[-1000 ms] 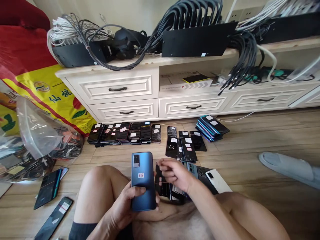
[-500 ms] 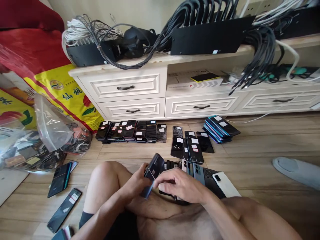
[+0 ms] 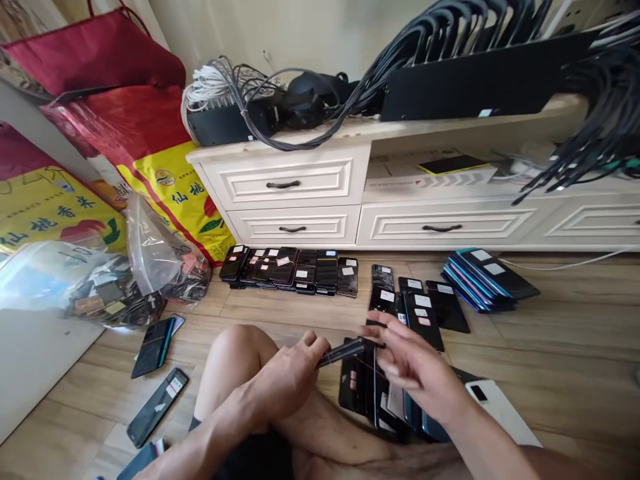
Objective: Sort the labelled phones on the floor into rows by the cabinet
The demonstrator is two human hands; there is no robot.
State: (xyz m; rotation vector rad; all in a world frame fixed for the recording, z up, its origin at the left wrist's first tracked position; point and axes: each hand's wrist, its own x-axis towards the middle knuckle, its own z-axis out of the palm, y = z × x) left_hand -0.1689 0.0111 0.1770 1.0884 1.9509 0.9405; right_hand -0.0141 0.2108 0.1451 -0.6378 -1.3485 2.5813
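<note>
My left hand is closed around one end of a dark smartphone, which is seen nearly edge-on and points to the right. My right hand hovers over the phone's far end with its fingers spread, and its fingertips are very close to that end. I cannot tell if they touch it. Below the hands, a leaning row of phones stands on the floor against my leg. Part of that row is hidden by my right hand. A white-backed phone lies at the lower right.
Rows and stacks of phones with white labels lie on the wood floor before a white cabinet. Black racks and cables sit on top. A plastic bag of parts and loose phones lie to the left, beside yellow sacks.
The phone in my left hand has turned from a blue back face-on to edge-on, pointing right. My right hand has lifted and opened. The whole scene has shifted right in view.
</note>
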